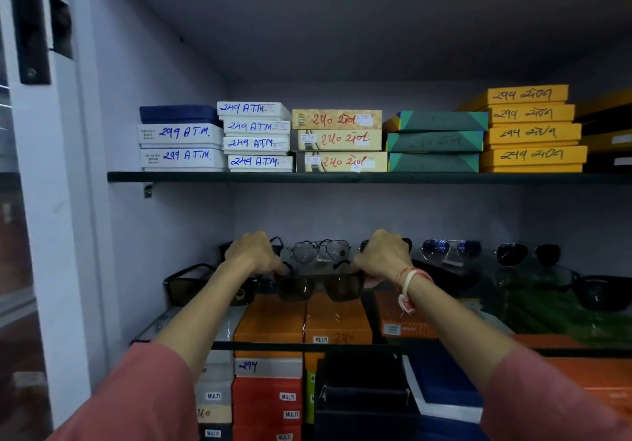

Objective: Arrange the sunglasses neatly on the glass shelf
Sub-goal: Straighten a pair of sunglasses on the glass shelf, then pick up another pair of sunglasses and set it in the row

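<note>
Both my hands hold one pair of dark brown sunglasses [319,286] just above the glass shelf [342,345], in the middle. My left hand [254,252] grips its left corner and my right hand [383,257] grips its right corner. Behind them a clear-lens aviator pair [319,250] stands in the back row. To the right stand a blue-lens aviator pair [450,249] and a black pair [528,254]. A black-framed pair [191,283] sits at the front left, partly hidden by my left forearm. Another dark pair [600,291] sits at the far right.
The upper shelf [342,177] carries stacks of white, yellow, green and orange boxes. Under the glass lie orange boxes [304,317], and below them stacks of labelled boxes and a black case [362,392]. A white wall closes the left side.
</note>
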Demonstrator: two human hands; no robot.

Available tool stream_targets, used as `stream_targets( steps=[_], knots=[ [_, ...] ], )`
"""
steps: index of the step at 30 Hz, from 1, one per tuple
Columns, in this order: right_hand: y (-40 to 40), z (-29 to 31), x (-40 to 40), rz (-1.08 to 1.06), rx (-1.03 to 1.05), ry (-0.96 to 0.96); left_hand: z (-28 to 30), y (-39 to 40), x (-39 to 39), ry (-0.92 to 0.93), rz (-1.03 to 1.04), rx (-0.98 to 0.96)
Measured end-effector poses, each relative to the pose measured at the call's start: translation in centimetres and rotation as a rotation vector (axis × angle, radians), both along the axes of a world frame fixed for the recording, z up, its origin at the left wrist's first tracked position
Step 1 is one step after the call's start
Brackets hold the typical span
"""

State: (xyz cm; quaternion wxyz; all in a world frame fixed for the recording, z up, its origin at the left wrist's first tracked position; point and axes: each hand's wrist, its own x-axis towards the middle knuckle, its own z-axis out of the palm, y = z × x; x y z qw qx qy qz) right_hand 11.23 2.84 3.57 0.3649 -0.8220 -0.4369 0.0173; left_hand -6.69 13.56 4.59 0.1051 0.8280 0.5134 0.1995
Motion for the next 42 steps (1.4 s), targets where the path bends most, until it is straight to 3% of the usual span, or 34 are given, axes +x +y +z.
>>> stream_targets(
  steps=[11,14,21,27,33,36,39,42],
  knots=[
    [-0.6,0.2,1.3,0.037,-0.111,-0.113,0.9,-1.7,0.8,0.237,0.073,0.174],
    [-2.3,1.2,3.7,-0.035,-0.076,-0.113,1.8,-2.9,2.3,0.156,0.055,0.263],
    [-7.5,1.7,11.3,-0.306,-0.031,-0.249,2.4,-7.4,9.8,-0.038,-0.268,0.199],
    [-8.3,0.5,13.7,-0.114,-0.277,-0.153,1.0,-9.2,16.0,0.033,-0.424,0.089],
    [-8.0,-0.1,14.6,-0.014,-0.323,-0.103,-0.9,-9.5,19.4,0.119,-0.353,0.025],
    [-7.5,-0.9,14.7,0.062,-0.319,0.063,-1.5,-9.6,20.4,0.145,-0.306,-0.026],
    [-7.5,-1.2,15.1,0.055,-0.182,0.238,-1.6,-9.3,20.7,0.105,-0.259,-0.127],
    [-8.5,-1.1,16.0,-0.023,-0.204,0.076,-1.3,-9.2,20.9,0.081,-0.22,-0.211]
  ],
)
